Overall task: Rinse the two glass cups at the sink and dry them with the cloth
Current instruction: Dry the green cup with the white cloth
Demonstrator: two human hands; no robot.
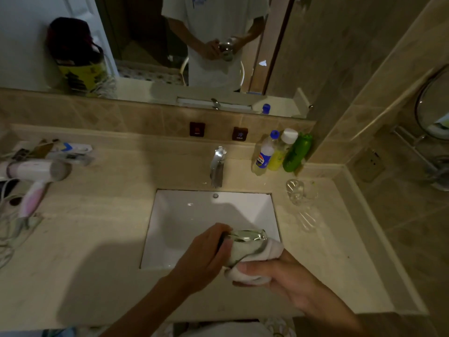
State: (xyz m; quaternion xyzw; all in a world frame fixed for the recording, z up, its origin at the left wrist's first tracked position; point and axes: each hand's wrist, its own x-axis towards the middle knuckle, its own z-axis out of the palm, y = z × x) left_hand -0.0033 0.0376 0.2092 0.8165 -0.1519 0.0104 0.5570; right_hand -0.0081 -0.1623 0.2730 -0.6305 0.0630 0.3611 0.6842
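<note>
A glass cup (245, 244) lies on its side above the front edge of the white sink (184, 215). My left hand (204, 254) grips it at its left end. My right hand (284, 276) holds a white cloth (255, 271) bunched against the cup's right end and underside. The second glass cup (297, 190) stands on the counter to the right of the sink, apart from both hands. The chrome tap (217, 166) behind the basin shows no running water.
Three bottles (281, 152) stand at the back right by the wall. A hair dryer (34, 176) with its cord and small toiletries lies on the counter (97, 239) at the left. A mirror above reflects the person. A tiled wall rises on the right.
</note>
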